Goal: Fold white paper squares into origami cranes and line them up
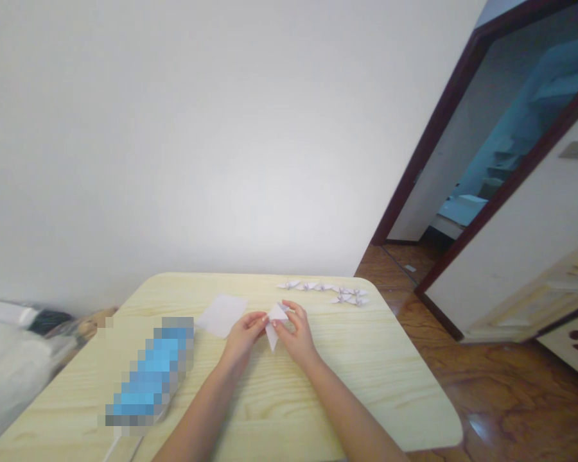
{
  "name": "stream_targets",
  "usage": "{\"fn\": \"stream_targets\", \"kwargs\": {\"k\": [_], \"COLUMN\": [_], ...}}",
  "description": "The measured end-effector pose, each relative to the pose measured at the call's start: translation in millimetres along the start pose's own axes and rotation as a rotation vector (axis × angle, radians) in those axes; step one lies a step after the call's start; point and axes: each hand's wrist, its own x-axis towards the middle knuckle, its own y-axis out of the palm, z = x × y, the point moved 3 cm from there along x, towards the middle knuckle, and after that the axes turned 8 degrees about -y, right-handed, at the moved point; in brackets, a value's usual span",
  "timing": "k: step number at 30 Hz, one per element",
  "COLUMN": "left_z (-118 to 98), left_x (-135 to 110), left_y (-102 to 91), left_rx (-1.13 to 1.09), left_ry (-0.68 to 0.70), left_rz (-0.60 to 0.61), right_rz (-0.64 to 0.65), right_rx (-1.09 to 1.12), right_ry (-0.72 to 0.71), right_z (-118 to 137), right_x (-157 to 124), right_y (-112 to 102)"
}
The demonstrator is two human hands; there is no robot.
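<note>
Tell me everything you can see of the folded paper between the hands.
The folded paper is white, thin-looking and creased into a pointed, kite-like shape. One narrow tip points down toward the person; a broader folded part sits above, between the fingers. The left hand pinches it at its left edge, the right hand at its right. It is over the table; whether it touches the tabletop I cannot tell.

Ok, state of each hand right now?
Left hand: closed, holding the folded paper at its left side.
Right hand: holding the same paper, thumb on its right side.
</note>
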Motion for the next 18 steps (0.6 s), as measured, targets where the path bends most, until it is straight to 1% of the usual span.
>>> {"fn": "stream_targets", "kwargs": {"k": [3, 6, 9, 11, 14, 18], "left_z": [-1.1, -2.5, -3.3, -3.4, -2.8, -2.1], "left_x": [-1.0, -2.1, -2.6, -2.7, -2.0, -1.1], "left_y": [-0.1, 1.0, 1.8, 2.0, 1.3, 0.1], "left_rx": [-0.002, -0.002, 0.006, 0.015, 0.036, 0.07], "left_ry": [-0.001, -0.004, -0.005, 0.0, 0.008, 0.023], "left_rz": [0.009, 0.017, 0.005, 0.003, 0.002, -0.01], "right_rz": [-0.019, -0.028, -0.096, -0.122, -0.111, -0.086], "right_rx": [0.117, 0.286, 0.478, 0.564, 0.6, 0.571], "right_ry": [0.094, 0.194, 0.31, 0.338, 0.343, 0.363], "right_z": [-7.3, -12.7, -15.2, -14.2, -12.2, -14.1], "right_x": [-0.6, -1.1, -1.9, -1.5, -0.4, -0.6], "right_y": [3.2, 6.6, 8.5, 9.2, 9.9, 10.4]}}
